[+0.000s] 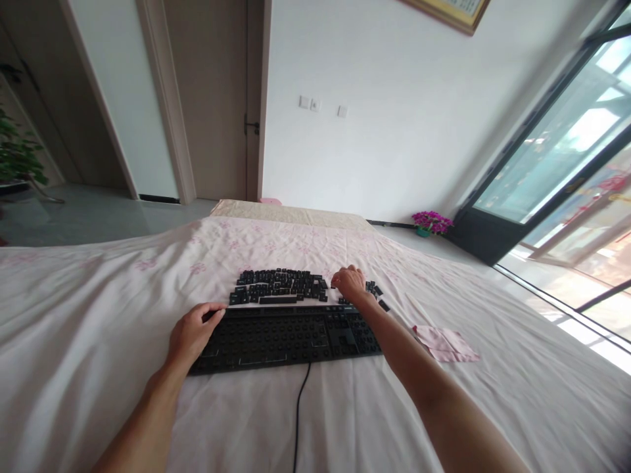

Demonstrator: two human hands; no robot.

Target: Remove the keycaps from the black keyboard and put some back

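Observation:
A black keyboard (290, 334) with its keycaps off lies across the cloth, its bare key posts showing. My left hand (193, 332) grips its upper left corner, thumb and fingers closed on the edge. Beyond the keyboard, loose black keycaps (280, 284) are laid out in rows, with the long space bar (278, 300) nearest the keyboard. My right hand (350, 282) is over the right part of these keycaps, fingers curled down and together. Its fingertips are partly hidden, so what they hold cannot be made out. A few more keycaps (377, 289) lie to its right.
A black cable (300, 414) runs from the keyboard toward me. A folded pink cloth (447, 343) lies to the right on the pale, wrinkled flowered sheet (148, 282). Purple flowers (432, 222) stand on the floor beyond, near a glass door (547, 164).

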